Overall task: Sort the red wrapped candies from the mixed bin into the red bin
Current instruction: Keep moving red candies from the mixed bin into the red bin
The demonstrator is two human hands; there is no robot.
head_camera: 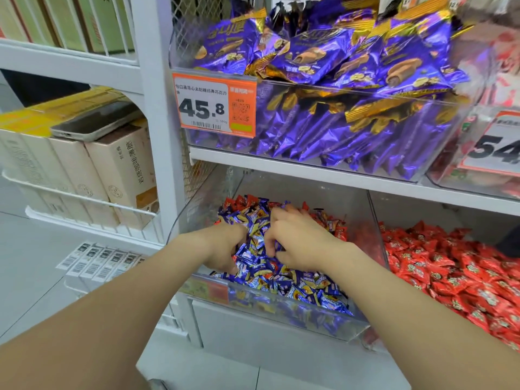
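On the lower shelf, a clear mixed bin (281, 319) holds mostly blue wrapped candies (295, 285) with red wrapped candies (332, 223) along its back and right side. To its right is the red bin (377, 243), filled with red candies (450, 266). Both my hands are down in the mixed bin. My left hand (225, 246) digs into the blue candies with its fingers curled and buried. My right hand (295, 240) lies over the pile with fingers bent down among the wrappers. What either hand holds is hidden.
Above, a clear bin of purple snack packs (337, 80) with an orange price tag (215, 105) overhangs the work area. At left, white wire shelves hold beige boxes (118, 175) with a phone (95, 122) lying on top. A white shelf edge (309, 170) runs just above my hands.
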